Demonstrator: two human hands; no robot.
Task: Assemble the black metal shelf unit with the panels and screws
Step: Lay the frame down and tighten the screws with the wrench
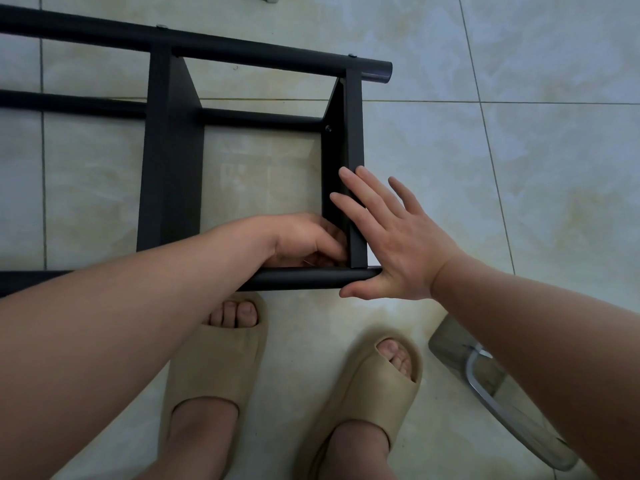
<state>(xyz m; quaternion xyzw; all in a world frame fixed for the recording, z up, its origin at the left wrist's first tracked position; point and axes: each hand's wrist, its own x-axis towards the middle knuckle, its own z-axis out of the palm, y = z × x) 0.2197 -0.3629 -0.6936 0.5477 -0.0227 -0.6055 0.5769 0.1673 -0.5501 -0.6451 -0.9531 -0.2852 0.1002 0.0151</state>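
shelf unit (169, 209), black metal, lies on its side on the tiled floor (519, 174), right in front of the person's feet. three round tubes run across: a far tube (242, 51), a middle tube (259, 118) and a near tube (304, 278). two flat panels stand between them, a left panel (173, 133) and a right panel (354, 133) close to the tube ends. a screw head (328, 128) shows on the inner face of the right panel near the middle tube.

left hand (304, 240) reaches inside the frame to the corner where the right panel meets the near tube. its fingers are curled tight against that corner, and whether they pinch anything cannot be told. right hand (398, 251) is spread wide, fingers straight, laid against the outer face of the right panel, with the heel of the palm at the end of the near tube.

beige slippers (214, 368) are on both feet just below the near tube. a grey object with a bent metal bar (485, 382) lies on the floor to the right, partly hidden by the right forearm.
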